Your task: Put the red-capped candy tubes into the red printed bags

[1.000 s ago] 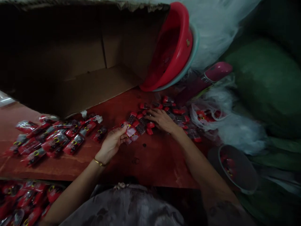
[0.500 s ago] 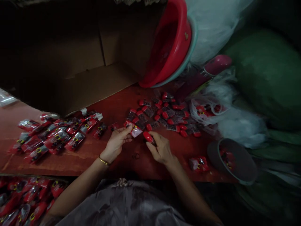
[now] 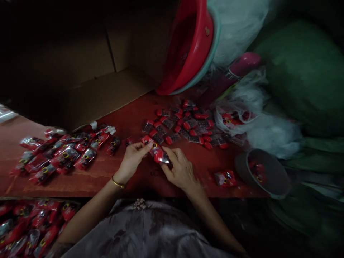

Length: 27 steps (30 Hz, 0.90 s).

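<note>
My left hand (image 3: 131, 162) pinches a small red printed plastic packet (image 3: 149, 142) between thumb and fingers. In my right hand (image 3: 180, 169) is a small clear container with a red cap (image 3: 161, 157), gripped between thumb and fingers. Its red end meets the right end of the packet; whether it is inside cannot be made out. Beyond my hands lies a heap of similar red-capped containers (image 3: 191, 124). To the left is a pile of filled red packets (image 3: 66, 157).
A large cardboard box (image 3: 118, 86) lies open at the back left, beside a red basin (image 3: 200, 53) tilted against a teal one. On the right are a plastic bag (image 3: 219, 120), a grey bowl (image 3: 242, 166) and a red packet bundle (image 3: 225, 178). More packets (image 3: 34, 229) fill the lower left.
My right hand has moved left, bringing the red-capped container against the packet in my left hand. Before, the two were apart. The view has shifted slightly.
</note>
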Each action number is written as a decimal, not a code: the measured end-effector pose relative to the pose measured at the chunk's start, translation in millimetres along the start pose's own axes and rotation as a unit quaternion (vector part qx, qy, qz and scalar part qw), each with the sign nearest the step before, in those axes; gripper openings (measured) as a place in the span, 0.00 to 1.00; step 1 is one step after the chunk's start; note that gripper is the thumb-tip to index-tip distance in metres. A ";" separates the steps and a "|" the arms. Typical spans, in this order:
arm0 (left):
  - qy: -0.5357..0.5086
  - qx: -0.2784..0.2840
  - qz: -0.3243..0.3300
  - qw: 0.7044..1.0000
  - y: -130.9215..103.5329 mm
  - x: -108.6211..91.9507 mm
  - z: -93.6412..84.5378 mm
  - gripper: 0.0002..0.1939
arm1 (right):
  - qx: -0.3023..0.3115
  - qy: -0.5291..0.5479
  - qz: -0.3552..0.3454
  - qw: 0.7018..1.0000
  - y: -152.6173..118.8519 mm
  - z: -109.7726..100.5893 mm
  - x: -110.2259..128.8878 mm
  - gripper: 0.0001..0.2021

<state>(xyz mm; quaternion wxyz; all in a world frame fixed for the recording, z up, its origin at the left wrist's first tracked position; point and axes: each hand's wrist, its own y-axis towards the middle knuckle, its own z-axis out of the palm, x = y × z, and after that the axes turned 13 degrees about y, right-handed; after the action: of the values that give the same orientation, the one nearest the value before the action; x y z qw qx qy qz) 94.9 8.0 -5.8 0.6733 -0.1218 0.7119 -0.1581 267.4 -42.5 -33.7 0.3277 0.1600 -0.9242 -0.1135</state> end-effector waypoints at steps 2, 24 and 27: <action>0.000 0.003 0.012 1.000 -0.9 2.4 1.6 0.21 | -0.008 -0.003 0.005 1.000 0.0 2.3 1.4 0.24; -0.210 -0.077 -0.030 0.974 -1.0 12.5 23.2 0.23 | -0.077 0.171 0.086 0.979 22.5 29.4 13.6 0.28; -0.211 -0.042 -0.037 0.976 0.7 12.2 20.3 0.21 | -0.068 0.267 0.091 0.957 22.3 29.9 7.9 0.20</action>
<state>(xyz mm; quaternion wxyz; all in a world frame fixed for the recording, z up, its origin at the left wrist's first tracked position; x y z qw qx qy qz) 114.4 2.7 -18.2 0.7961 -0.2071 0.5551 -0.1235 237.5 -21.7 -44.9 0.5814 0.0770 -0.8039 -0.0987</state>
